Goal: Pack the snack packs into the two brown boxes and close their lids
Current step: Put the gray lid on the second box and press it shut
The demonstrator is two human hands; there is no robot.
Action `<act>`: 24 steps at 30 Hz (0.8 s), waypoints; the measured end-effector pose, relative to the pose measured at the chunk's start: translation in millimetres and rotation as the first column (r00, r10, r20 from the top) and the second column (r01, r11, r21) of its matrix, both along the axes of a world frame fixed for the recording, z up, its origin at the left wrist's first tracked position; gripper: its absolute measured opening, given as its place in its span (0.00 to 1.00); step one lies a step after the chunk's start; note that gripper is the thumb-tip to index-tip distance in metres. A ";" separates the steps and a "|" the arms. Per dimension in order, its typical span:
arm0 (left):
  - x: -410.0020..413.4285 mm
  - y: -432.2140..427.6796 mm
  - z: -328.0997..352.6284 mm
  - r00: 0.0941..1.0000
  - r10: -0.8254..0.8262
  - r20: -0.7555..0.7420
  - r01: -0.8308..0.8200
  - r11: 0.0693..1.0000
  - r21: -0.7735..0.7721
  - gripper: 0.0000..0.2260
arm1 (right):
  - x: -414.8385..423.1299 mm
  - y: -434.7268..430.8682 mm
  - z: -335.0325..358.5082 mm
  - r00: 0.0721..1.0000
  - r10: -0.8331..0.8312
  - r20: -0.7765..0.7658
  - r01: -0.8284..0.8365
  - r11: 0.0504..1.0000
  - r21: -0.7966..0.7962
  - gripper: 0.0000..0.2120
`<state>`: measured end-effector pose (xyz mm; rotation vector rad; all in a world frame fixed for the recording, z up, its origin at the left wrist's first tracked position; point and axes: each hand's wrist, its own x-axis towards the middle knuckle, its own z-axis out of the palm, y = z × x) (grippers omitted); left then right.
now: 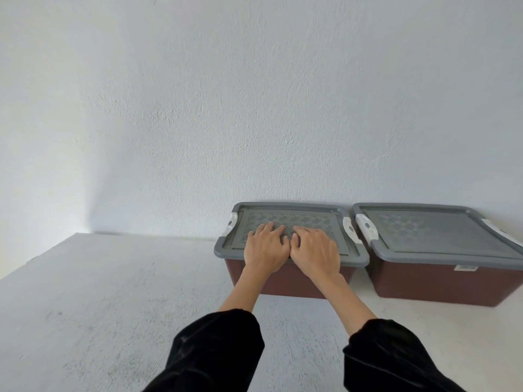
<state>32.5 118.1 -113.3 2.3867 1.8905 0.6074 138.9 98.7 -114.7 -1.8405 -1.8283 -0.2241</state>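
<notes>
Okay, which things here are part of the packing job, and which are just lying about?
Job: left brown plastic box with grey lid; right brown plastic box with grey lid; left hand and right hand flat on the left lid.
Lying about: nothing else on the white surface.

Soft, even daylight fills the scene, cool and slightly bluish, with no glare. The wall [254, 94] is brightest on the right and falls into a dim shade at the far left. Faint shadows lie under the two boxes [291, 281] and beneath the forearms. The wide lens bends straight edges near the frame borders. Focus is fairly sharp, though the black sleeves [215, 352] look soft.
</notes>
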 end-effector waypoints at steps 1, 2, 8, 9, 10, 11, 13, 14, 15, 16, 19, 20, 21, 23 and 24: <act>0.3 3.7 -0.4 1.000 -0.002 -0.003 0.002 1.000 0.004 0.20 | 0.2 3.8 0.0 1.000 -0.001 -0.001 0.001 1.000 0.001 0.17; 0.5 7.1 -0.6 1.000 -0.003 -0.007 0.003 1.000 0.005 0.21 | 0.4 7.2 0.1 1.000 -0.002 -0.004 0.002 1.000 0.000 0.17; 0.9 23.4 -3.4 1.000 0.006 -0.010 -0.006 0.999 0.050 0.39 | 1.7 22.0 -0.9 1.000 -0.004 0.015 0.004 1.000 0.010 0.17; 1.0 25.7 -4.0 1.000 0.007 -0.017 -0.006 0.998 0.057 0.37 | 1.6 22.6 -1.0 1.000 -0.003 0.021 0.003 1.000 0.015 0.17; 1.2 27.4 -4.8 1.000 0.008 -0.022 -0.007 0.999 0.053 0.34 | 1.5 22.9 -0.8 1.000 -0.003 0.023 0.003 1.000 0.015 0.18; 1.1 28.2 -5.3 1.000 0.010 -0.023 -0.009 0.999 0.044 0.31 | 1.6 23.3 -0.9 1.000 -0.001 0.023 0.001 1.000 0.015 0.18; 0.8 27.5 -4.7 1.000 0.010 -0.026 -0.009 0.999 0.035 0.30 | 1.6 23.5 -1.3 1.000 0.001 0.026 -0.001 1.000 0.018 0.17; 0.7 27.0 -4.4 1.000 0.012 -0.023 -0.011 0.999 0.035 0.30 | 1.5 23.2 -0.9 1.000 -0.001 0.027 0.000 1.000 0.016 0.17; 0.8 26.6 -4.7 1.000 0.015 -0.017 -0.014 0.999 0.039 0.31 | 1.7 23.5 -1.2 1.000 -0.003 0.028 0.002 1.000 0.018 0.17; 0.9 25.6 -4.7 1.000 0.017 -0.010 -0.016 0.999 0.044 0.32 | 1.6 23.3 -1.2 1.000 -0.003 0.026 0.003 1.000 0.016 0.17; 1.3 25.0 -7.2 1.000 0.027 0.011 -0.027 0.998 0.050 0.30 | 1.4 22.6 -2.3 1.000 0.003 0.011 -0.003 1.000 0.020 0.17; 1.1 24.6 -7.2 0.999 0.034 0.006 -0.035 0.999 0.039 0.28 | 1.3 22.1 -1.6 1.000 0.007 0.003 -0.007 1.000 0.008 0.17; 0.8 24.1 -7.8 0.999 0.042 -0.002 -0.042 0.999 0.029 0.26 | 1.5 21.8 -2.0 1.000 0.010 0.000 -0.010 1.000 0.010 0.17; 1.4 22.9 -8.3 0.999 0.049 -0.022 -0.049 0.999 0.019 0.21 | 1.6 21.4 -3.7 1.000 0.020 0.002 -0.020 1.000 -0.007 0.17; 1.8 20.6 -7.8 0.998 0.053 -0.036 -0.053 0.999 0.011 0.21 | 1.5 19.7 -4.3 1.000 0.022 0.006 -0.022 0.999 -0.029 0.18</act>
